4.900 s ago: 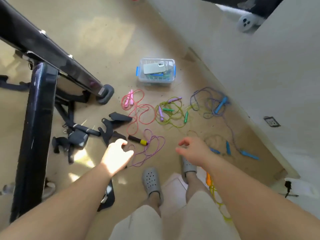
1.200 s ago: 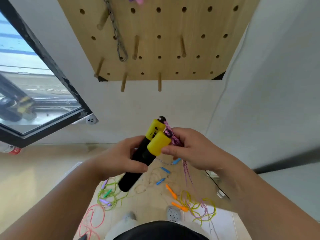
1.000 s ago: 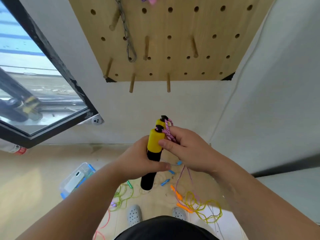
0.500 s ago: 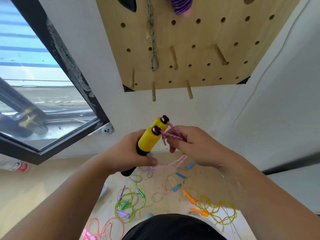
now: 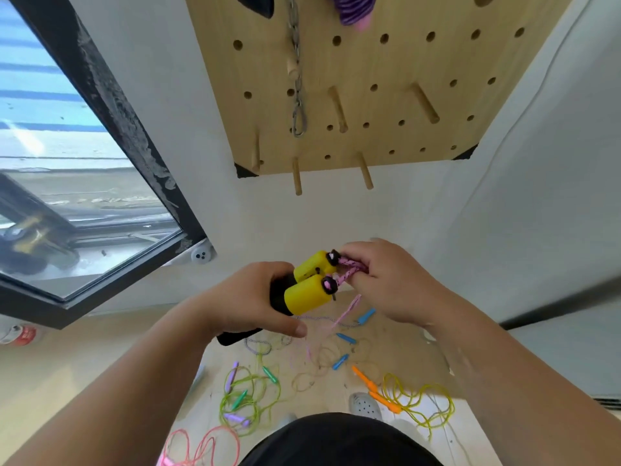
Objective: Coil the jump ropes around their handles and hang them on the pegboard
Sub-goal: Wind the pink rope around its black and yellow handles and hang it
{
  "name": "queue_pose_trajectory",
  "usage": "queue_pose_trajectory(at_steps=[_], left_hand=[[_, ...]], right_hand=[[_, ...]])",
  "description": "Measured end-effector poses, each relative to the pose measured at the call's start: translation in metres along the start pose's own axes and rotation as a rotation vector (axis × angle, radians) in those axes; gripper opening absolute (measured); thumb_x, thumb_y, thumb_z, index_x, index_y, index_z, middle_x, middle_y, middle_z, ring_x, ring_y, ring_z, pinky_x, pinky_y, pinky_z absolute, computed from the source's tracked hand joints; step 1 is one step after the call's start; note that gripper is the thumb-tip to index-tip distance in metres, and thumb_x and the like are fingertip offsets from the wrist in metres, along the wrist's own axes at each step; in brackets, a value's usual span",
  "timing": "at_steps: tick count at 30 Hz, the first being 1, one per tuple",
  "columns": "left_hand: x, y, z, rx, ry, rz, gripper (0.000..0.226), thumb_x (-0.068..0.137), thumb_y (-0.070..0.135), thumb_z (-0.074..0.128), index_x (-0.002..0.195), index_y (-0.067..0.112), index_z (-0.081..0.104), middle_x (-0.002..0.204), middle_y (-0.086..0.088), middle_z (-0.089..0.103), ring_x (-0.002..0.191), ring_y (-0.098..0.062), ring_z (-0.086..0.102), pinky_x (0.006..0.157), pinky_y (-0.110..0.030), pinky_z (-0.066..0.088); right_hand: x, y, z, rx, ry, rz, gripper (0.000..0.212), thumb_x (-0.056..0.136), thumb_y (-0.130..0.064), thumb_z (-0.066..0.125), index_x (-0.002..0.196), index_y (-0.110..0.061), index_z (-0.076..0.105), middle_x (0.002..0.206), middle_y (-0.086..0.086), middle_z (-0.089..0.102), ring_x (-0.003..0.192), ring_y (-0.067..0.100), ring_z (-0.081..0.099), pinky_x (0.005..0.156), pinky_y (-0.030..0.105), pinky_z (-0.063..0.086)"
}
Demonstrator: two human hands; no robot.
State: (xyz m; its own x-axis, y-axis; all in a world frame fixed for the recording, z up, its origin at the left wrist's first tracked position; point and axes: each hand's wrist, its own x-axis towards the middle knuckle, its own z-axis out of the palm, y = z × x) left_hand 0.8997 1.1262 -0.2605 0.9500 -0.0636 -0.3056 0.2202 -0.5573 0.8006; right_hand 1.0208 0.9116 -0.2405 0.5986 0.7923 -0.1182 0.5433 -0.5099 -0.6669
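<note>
Near the pegboard (image 5: 386, 62), hard handles (image 5: 307, 292) are being gripped by the left hand (image 5: 248, 304), floppy-looking rope (image 5: 349, 267) pinched by the right hand (image 5: 389, 284).

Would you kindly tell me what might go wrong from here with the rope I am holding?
1. The pink rope hangs loose from the right hand down towards the floor, so it may snag the green rope lying there.
2. The left hand alone grips both yellow handles side by side, and they may slip apart as winding starts.
</note>
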Motion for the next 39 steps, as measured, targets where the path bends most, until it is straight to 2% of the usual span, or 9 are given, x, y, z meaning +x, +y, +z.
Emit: queue_pose_trajectory(at_steps=[2, 7, 12, 14, 17, 21, 27, 34, 39], left_hand=[[0.004, 0.005, 0.007, 0.013, 0.116, -0.026, 0.063, 0.055, 0.058, 0.085, 0.103, 0.023, 0.066, 0.093, -0.002, 0.070, 0.086, -0.019, 0.067, 0.080, -0.050, 0.055], [0.017, 0.026, 0.028, -0.237, 0.378, -0.089, 0.045, 0.063, 0.041, 0.084, 0.100, 0.026, 0.064, 0.082, 0.002, 0.060, 0.070, -0.008, 0.059, 0.072, -0.034, 0.051], [0.039, 0.063, 0.063, -0.689, 0.364, 0.009, 0.052, 0.062, 0.038, 0.081, 0.100, 0.008, 0.062, 0.086, -0.008, 0.059, 0.079, -0.021, 0.058, 0.073, -0.032, 0.051], [0.049, 0.078, 0.079, -0.847, 0.433, -0.006, 0.054, 0.059, 0.039, 0.079, 0.099, 0.007, 0.063, 0.084, -0.006, 0.064, 0.078, -0.018, 0.061, 0.073, -0.031, 0.053], [0.062, 0.096, 0.100, -1.046, 0.525, -0.043, 0.042, 0.065, 0.034, 0.080, 0.098, 0.011, 0.065, 0.080, -0.004, 0.066, 0.080, -0.023, 0.061, 0.071, -0.038, 0.052], [0.078, 0.122, 0.113, -1.358, 0.603, -0.102, 0.044, 0.073, 0.037, 0.084, 0.102, 0.011, 0.066, 0.087, -0.006, 0.069, 0.086, -0.022, 0.071, 0.075, -0.035, 0.059], [0.087, 0.132, 0.112, -1.023, 0.597, -0.270, 0.055, 0.068, 0.055, 0.076, 0.115, 0.026, 0.074, 0.116, -0.008, 0.074, 0.115, -0.023, 0.067, 0.104, -0.041, 0.050], [0.089, 0.130, 0.110, -1.333, 0.520, -0.226, 0.040, 0.071, 0.018, 0.086, 0.109, 0.010, 0.073, 0.114, -0.019, 0.066, 0.109, -0.031, 0.063, 0.108, -0.048, 0.047], [0.083, 0.136, 0.101, -1.296, 0.531, -0.241, 0.054, 0.071, 0.034, 0.084, 0.117, 0.008, 0.070, 0.118, -0.017, 0.072, 0.108, -0.030, 0.067, 0.107, -0.048, 0.049]], right_hand=[[-0.004, 0.008, -0.008, -0.057, 0.046, -0.001, 0.022, 0.097, -0.032, 0.052, 0.075, -0.032, 0.055, 0.072, -0.002, 0.053, 0.080, 0.012, 0.047, 0.066, 0.032, 0.035], [-0.015, 0.022, -0.024, 0.280, -0.017, -0.007, 0.025, 0.104, -0.034, 0.049, 0.085, -0.018, 0.052, 0.073, 0.012, 0.051, 0.063, 0.023, 0.050, 0.063, 0.043, 0.052], [-0.025, 0.029, -0.023, 0.326, 0.064, -0.122, 0.032, 0.107, -0.035, 0.040, 0.084, -0.014, 0.050, 0.067, -0.001, 0.048, 0.063, 0.017, 0.044, 0.061, 0.035, 0.039], [-0.024, 0.037, -0.025, 0.278, 0.119, -0.156, 0.032, 0.107, -0.034, 0.039, 0.080, -0.020, 0.049, 0.063, -0.009, 0.049, 0.059, 0.010, 0.045, 0.057, 0.030, 0.037], [-0.023, 0.047, -0.032, 0.116, 0.162, -0.210, 0.032, 0.106, -0.043, 0.035, 0.082, -0.025, 0.046, 0.063, -0.008, 0.050, 0.058, 0.014, 0.049, 0.055, 0.034, 0.039], [-0.026, 0.055, -0.034, -0.133, 0.171, -0.280, 0.016, 0.106, -0.046, 0.027, 0.110, -0.036, 0.038, 0.062, -0.012, 0.042, 0.057, 0.016, 0.046, 0.051, 0.032, 0.031], [-0.026, 0.079, -0.033, -0.429, 0.252, -0.275, 0.029, 0.105, -0.042, 0.028, 0.100, -0.024, 0.049, 0.055, -0.009, 0.029, 0.042, 0.020, 0.035, 0.041, 0.031, 0.019], [-0.029, 0.079, -0.033, -0.460, 0.242, -0.261, 0.029, 0.106, -0.038, 0.033, 0.111, -0.017, 0.051, 0.058, -0.012, 0.025, 0.043, 0.019, 0.035, 0.040, 0.030, 0.020], [-0.032, 0.073, -0.028, -0.439, 0.252, -0.251, 0.032, 0.103, -0.038, 0.031, 0.113, -0.014, 0.050, 0.059, -0.012, 0.027, 0.040, 0.019, 0.032, 0.038, 0.028, 0.019]])
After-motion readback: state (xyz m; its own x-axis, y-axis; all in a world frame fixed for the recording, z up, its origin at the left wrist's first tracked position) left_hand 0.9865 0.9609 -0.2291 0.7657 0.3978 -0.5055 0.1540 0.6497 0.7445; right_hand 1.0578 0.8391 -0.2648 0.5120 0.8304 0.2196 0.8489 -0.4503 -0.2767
